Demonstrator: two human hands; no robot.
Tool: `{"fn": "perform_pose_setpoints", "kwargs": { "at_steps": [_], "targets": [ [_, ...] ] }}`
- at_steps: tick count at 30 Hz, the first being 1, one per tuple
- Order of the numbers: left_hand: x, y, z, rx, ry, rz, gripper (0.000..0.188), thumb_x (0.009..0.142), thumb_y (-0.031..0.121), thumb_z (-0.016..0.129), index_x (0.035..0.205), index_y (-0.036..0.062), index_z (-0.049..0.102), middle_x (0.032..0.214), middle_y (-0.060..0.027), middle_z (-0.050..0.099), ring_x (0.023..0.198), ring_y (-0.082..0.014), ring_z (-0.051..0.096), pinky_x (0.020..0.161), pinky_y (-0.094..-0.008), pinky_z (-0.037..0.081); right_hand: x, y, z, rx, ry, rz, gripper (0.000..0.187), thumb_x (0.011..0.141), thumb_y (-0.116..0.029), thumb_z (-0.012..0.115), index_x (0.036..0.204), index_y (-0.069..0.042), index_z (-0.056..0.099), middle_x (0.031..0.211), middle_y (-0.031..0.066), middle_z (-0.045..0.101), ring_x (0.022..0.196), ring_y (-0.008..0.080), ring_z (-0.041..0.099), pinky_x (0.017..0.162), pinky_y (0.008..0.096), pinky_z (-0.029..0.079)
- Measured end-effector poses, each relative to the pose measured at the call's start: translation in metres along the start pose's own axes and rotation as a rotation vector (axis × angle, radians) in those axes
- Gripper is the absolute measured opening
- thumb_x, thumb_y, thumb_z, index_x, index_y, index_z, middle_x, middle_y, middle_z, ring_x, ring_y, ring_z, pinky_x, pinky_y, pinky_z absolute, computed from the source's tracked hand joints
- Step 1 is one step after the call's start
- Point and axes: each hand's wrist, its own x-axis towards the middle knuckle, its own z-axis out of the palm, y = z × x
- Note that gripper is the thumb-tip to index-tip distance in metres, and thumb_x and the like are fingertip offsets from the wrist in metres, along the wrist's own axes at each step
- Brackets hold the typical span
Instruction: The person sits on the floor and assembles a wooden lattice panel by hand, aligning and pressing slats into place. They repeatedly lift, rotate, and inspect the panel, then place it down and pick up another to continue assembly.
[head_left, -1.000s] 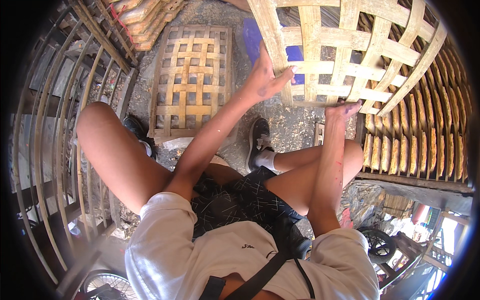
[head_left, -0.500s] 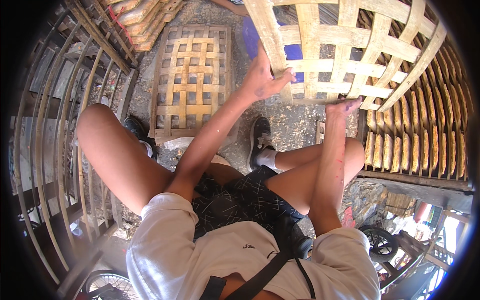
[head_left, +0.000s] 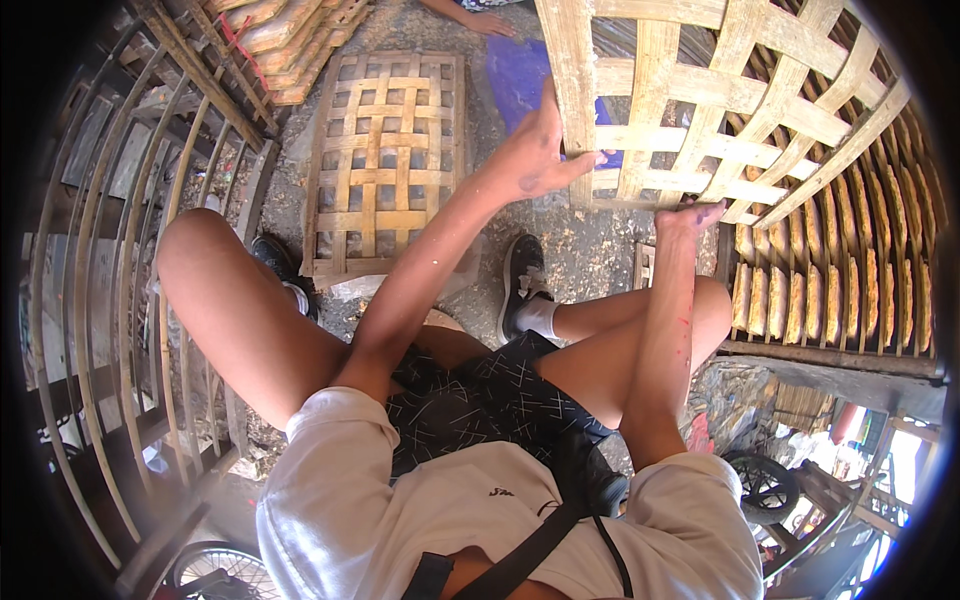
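Note:
Raised off the ground in front of me at the upper right is a woven bamboo rack (head_left: 651, 85), a tilted lattice of pale flat strips in a wooden frame. My left hand (head_left: 545, 160) grips its left edge, thumb on the near side and some fingers hidden behind the frame. At the lower edge, my right hand (head_left: 692, 215) holds the rack from below, its fingers partly covered by the strips. A second lattice rack (head_left: 383, 150) lies flat on the ground to the left of my left forearm.
Purple-blue sheeting (head_left: 512, 80) lies behind the raised rack, near another person's hand (head_left: 487, 22). Slatted stacks (head_left: 835, 300) stand at right, more stacked racks (head_left: 285, 45) at upper left. Curved bamboo bars (head_left: 80, 290) line my left; wheels (head_left: 762, 487) show at lower right.
The raised rack has shifted a little to the right and turned slightly, my left hand moving with it. At the top, more of the other person's hand shows beside the sheeting.

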Motion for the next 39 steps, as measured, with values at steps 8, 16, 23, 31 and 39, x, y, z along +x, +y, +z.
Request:
{"fn": "perform_pose_setpoints", "kwargs": {
  "at_steps": [8,16,23,31,39],
  "targets": [
    [0.001,0.010,-0.004,-0.054,-0.009,-0.064,0.102,0.098,0.021,0.073,0.157,-0.0135,-0.002,0.146,-0.0435,0.051,0.134,-0.0519,0.058,0.119,-0.0537,0.046,0.007,0.000,-0.008,0.011,0.019,-0.018,0.078,0.104,-0.063,0.032,0.168,-0.019,0.031,0.170,0.0115,0.033,0.158,0.0307,0.029,0.132,0.0570,0.015],
    [-0.002,0.023,-0.003,0.009,0.049,-0.155,0.112,0.089,0.022,0.082,0.158,-0.0107,0.000,0.146,-0.0413,0.050,0.134,-0.0498,0.059,0.117,-0.0508,0.049,-0.002,-0.005,-0.002,-0.002,0.063,0.014,0.085,0.101,-0.066,0.036,0.171,-0.019,0.023,0.175,0.0138,0.020,0.161,0.0318,0.020,0.132,0.0596,0.010],
    [-0.001,0.018,-0.003,0.104,0.040,-0.143,0.119,0.088,0.023,0.083,0.156,-0.0141,-0.007,0.130,-0.0399,0.064,0.122,-0.0492,0.068,0.114,-0.0514,0.053,-0.008,-0.006,0.000,-0.026,0.084,-0.005,0.087,0.101,-0.066,0.037,0.172,-0.019,0.018,0.176,0.0146,0.014,0.162,0.0340,0.015,0.131,0.0627,0.008],
    [-0.004,0.013,0.010,-0.054,0.185,-0.160,0.117,0.084,0.011,0.085,0.156,-0.0134,-0.004,0.136,-0.0364,0.062,0.128,-0.0438,0.066,0.113,-0.0445,0.052,-0.006,-0.007,-0.003,-0.050,0.061,-0.042,0.080,0.105,-0.062,0.035,0.171,-0.019,0.019,0.175,0.0147,0.015,0.161,0.0339,0.017,0.130,0.0620,0.012],
    [-0.002,-0.007,0.012,-0.403,0.083,-0.135,0.105,0.088,0.006,0.079,0.156,-0.0031,0.001,0.147,-0.0278,0.050,0.127,-0.0345,0.064,0.110,-0.0466,0.055,-0.005,-0.010,-0.003,-0.009,0.022,-0.020,0.080,0.106,-0.062,0.034,0.170,-0.016,0.022,0.173,0.0151,0.018,0.158,0.0334,0.022,0.130,0.0586,0.015]
  ]
}}
